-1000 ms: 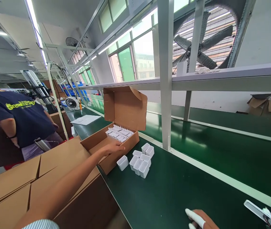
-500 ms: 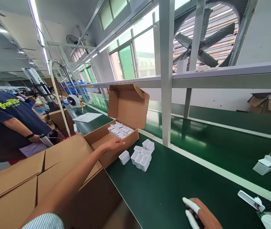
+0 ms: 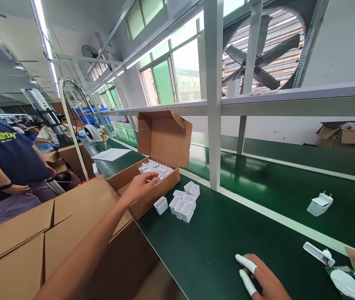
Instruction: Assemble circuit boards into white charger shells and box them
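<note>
An open cardboard box (image 3: 152,198) stands on the green bench top, its lid raised. Rows of small white parts with thin prongs (image 3: 157,167) lie inside it. My left hand (image 3: 141,186) is over the box's near wall, fingers slightly bent and pointing at those parts; I see nothing held in it. Beside the box stand several white plastic cups (image 3: 182,204), most of them bunched together. At the bottom right, my right hand (image 3: 258,277) hovers at the bench, thumb and forefinger in white finger cots and apart, holding nothing.
Closed cartons (image 3: 80,212) lie left of the bench. A white device with prongs (image 3: 320,204) sits on the far green strip. Toward the right are a white strip-shaped part (image 3: 318,253) and a green-and-white packet (image 3: 346,283). A metal post (image 3: 214,125) rises behind. A person (image 3: 14,162) stands at left.
My left hand has lifted from the box's outer wall to above its rim, fingers now bent toward the white parts. My right hand stays nearly still. The view has shifted slightly.
</note>
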Demonstrator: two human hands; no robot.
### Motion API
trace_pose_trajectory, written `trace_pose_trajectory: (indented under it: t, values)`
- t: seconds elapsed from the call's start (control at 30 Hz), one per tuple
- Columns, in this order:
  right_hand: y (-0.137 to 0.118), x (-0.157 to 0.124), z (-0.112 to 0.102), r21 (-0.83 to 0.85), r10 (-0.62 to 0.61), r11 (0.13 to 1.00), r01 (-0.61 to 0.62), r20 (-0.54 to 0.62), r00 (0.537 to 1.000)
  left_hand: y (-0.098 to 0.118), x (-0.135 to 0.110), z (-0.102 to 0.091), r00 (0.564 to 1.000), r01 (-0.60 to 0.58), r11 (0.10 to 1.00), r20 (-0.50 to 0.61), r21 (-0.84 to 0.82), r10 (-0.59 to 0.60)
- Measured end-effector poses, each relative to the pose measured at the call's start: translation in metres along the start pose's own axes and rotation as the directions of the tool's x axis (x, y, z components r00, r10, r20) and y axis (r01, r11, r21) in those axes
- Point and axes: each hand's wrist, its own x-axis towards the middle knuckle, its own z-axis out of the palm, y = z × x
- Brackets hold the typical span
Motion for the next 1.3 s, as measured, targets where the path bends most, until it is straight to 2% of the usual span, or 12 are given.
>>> trace_pose_trajectory:
  t: [0.1, 0.17, 0.27, 0.4, 0.47, 0.57, 0.7, 0.8, 0.9, 1.03, 1.17, 1.3]
  values:
    - [-0.003, 0.003, -0.005, -0.003, -0.031, 1.000, 0.031, 0.004, 1.000, 0.008, -0.023, 0.020, 0.977, -0.084, 0.993, 0.201, 0.087, 0.065]
    - [-0.010, 0.006, -0.010, 0.006, -0.049, 0.999, 0.050, -0.011, 0.999, 0.010, -0.031, 0.037, 0.945, -0.099, 0.970, 0.327, 0.224, 0.021]
    - [-0.022, 0.009, -0.017, 0.007, -0.049, 0.999, 0.049, -0.020, 0.999, 0.015, -0.031, 0.055, 0.923, -0.061, 0.946, 0.378, 0.319, -0.068]
    - [-0.026, 0.011, -0.020, 0.005, -0.054, 0.998, 0.055, -0.013, 0.998, 0.026, -0.026, 0.065, 0.911, -0.091, 0.962, 0.411, 0.256, -0.023]
    - [-0.025, 0.011, -0.018, 0.001, -0.063, 0.998, 0.063, -0.022, 0.998, 0.035, -0.028, 0.074, 0.925, -0.090, 0.970, 0.381, 0.228, -0.004]
    - [-0.026, 0.012, -0.015, 0.003, -0.056, 0.998, 0.056, -0.034, 0.998, 0.050, -0.032, 0.098, 0.967, -0.107, 0.956, 0.253, 0.274, 0.036]
    - [-0.037, 0.017, -0.020, 0.040, -0.015, 0.999, 0.018, -0.052, 0.999, 0.063, -0.030, 0.129, 0.970, -0.239, 0.891, 0.128, 0.386, 0.205]
    - [-0.042, 0.022, -0.026, 0.070, -0.041, 0.996, 0.046, -0.082, 0.996, 0.062, -0.022, 0.131, 0.939, -0.337, 0.853, 0.082, 0.400, 0.333]
    - [-0.042, 0.026, -0.030, 0.066, -0.050, 0.996, 0.056, -0.098, 0.994, 0.053, -0.012, 0.125, 0.870, -0.466, 0.794, 0.039, 0.389, 0.491]
    - [-0.039, 0.030, -0.033, 0.026, -0.024, 0.999, 0.026, -0.079, 0.997, 0.052, -0.003, 0.123, 0.812, -0.557, 0.769, 0.013, 0.312, 0.583]
    - [-0.038, 0.032, -0.035, -0.028, -0.001, 1.000, 0.000, -0.044, 0.999, 0.093, -0.008, 0.140, 0.766, -0.641, 0.760, 0.030, 0.111, 0.642]
    - [-0.038, 0.033, -0.035, -0.080, -0.014, 0.997, 0.012, -0.030, 0.999, 0.156, -0.017, 0.157, 0.720, -0.661, 0.747, 0.218, -0.074, 0.659]
